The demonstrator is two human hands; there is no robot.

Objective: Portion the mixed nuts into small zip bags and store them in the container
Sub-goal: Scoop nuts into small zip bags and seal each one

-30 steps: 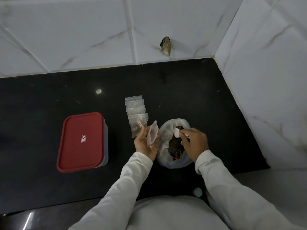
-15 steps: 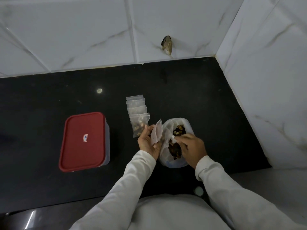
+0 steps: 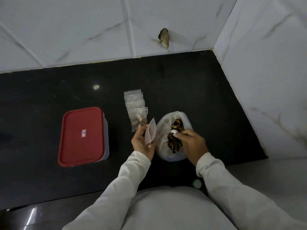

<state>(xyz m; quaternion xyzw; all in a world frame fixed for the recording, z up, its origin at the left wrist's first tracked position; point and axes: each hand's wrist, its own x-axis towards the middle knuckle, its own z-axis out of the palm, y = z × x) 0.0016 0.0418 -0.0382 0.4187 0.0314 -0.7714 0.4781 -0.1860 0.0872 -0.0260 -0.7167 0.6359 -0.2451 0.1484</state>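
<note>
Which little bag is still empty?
The small zip bag held upright in the left hand looks empty. The bags lying in a row on the counter have nuts inside; the nearest shows them clearly.

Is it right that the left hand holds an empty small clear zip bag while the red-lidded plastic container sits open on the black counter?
Not quite: the red-lidded plastic container is closed, lid on, in the head view. The left hand does hold the empty small clear zip bag.

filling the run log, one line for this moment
left hand: holds empty zip bag | right hand: scoop in nuts bag | container: lidded
</note>
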